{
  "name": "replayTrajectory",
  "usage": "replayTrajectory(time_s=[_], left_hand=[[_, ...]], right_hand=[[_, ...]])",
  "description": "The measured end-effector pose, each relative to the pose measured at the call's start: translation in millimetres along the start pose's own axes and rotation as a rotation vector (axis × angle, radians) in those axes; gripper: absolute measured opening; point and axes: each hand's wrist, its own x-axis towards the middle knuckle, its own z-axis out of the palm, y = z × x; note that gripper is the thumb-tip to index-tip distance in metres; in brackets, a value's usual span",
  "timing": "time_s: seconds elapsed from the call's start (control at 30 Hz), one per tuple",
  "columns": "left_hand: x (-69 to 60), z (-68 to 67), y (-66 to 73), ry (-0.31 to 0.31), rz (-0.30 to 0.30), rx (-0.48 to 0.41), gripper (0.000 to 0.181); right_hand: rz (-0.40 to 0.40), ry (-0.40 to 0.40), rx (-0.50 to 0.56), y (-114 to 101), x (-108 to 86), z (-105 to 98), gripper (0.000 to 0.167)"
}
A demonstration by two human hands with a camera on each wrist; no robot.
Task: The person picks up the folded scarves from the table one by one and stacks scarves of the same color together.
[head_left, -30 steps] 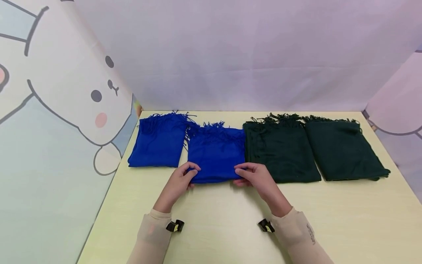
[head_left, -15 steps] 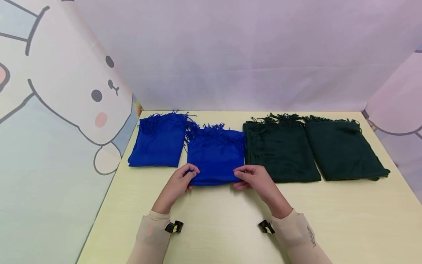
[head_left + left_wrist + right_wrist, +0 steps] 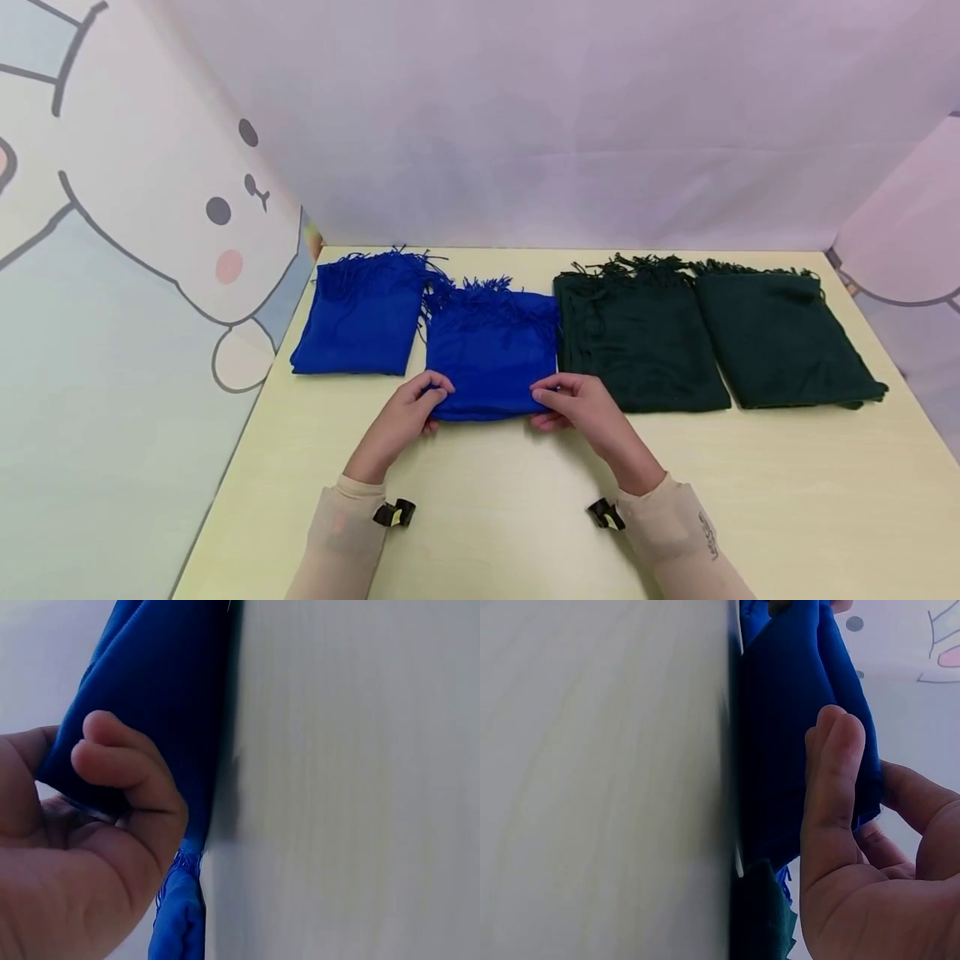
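Observation:
A folded blue fringed cloth (image 3: pixel 491 358) lies between another blue cloth and a dark green one, its fringe at the far side. At its near left corner my left hand (image 3: pixel 405 417) pinches the edge between thumb and fingers. My right hand (image 3: pixel 588 412) pinches the near right corner the same way. The left wrist view has the blue cloth (image 3: pixel 157 697) between the thumb and curled fingers of the left hand (image 3: pixel 90 862). In the right wrist view the right hand (image 3: pixel 877 877) grips the blue cloth (image 3: pixel 787 750), its lower fingers fairly straight beside it.
A second folded blue cloth (image 3: pixel 360 325) lies at the left. Two dark green folded cloths (image 3: pixel 645 350), (image 3: pixel 787 342) lie side by side at the right. The pale table (image 3: pixel 480 517) meets a light curtain (image 3: pixel 525 125) behind and a cartoon-printed wall (image 3: pixel 112 333) at left.
Both hands have drawn the near edge of the middle blue cloth slightly toward me since the earliest frame. Between the last two frames the hands hardly moved; the view tilted slightly.

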Motion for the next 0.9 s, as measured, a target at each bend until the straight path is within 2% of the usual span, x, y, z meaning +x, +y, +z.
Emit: replayTrajectory(time_s=[0.4,0.63,0.8,0.9], left_hand=[[2.1,-0.9,-2.2,-0.011,-0.005,-0.008,0.017],[2.2,-2.8,-3.1,-0.022,0.004,0.004,0.015],[0.1,-6.2,-4.7,-0.072,-0.001,0.06,0.016],[-2.1,-9.2,-6.5,-0.106,0.012,0.153,0.017]], right_hand=[[-0.013,-0.025,-0.022,0.9,1.4,-0.9,0.029],[-0.006,-0.084,-0.047,2.4,0.5,-1.2,0.028],[-0.008,-0.119,-0.06,2.3,-2.4,-1.7,0.031],[-0.002,-0.116,-0.078,2.0,-3.5,-1.8,0.033]])
